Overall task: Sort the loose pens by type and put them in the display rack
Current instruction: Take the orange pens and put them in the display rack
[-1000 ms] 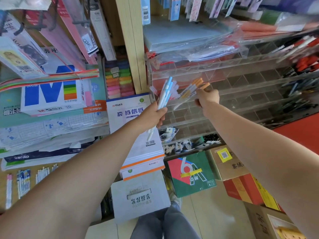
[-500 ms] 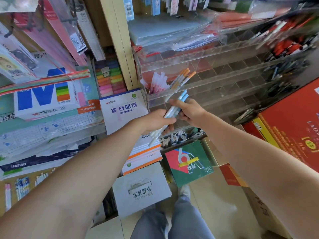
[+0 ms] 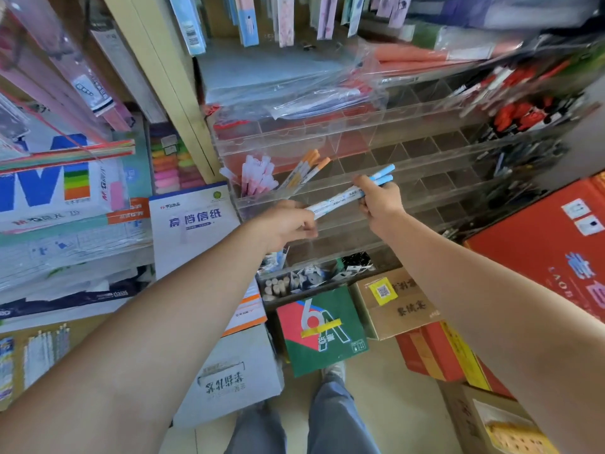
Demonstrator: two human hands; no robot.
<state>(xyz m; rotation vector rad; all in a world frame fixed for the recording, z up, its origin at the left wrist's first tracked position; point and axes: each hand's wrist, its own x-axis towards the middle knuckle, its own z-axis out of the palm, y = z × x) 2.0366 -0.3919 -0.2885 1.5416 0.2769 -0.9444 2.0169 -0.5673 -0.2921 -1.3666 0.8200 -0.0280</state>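
Blue-capped pens [image 3: 350, 192] lie slanted, left grip [image 3: 289, 224] pinching tails, right grip [image 3: 381, 204] clasping middles.

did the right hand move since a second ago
Yes. The right hand left the orange-capped pens in the rack, dropping down-right of them, and now grips the blue-capped pens.

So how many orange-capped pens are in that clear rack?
3 orange-capped pens, all leaning in one compartment of the clear rack, just right of the pink pens: two caps together, a third slightly lower. Others may be hidden.
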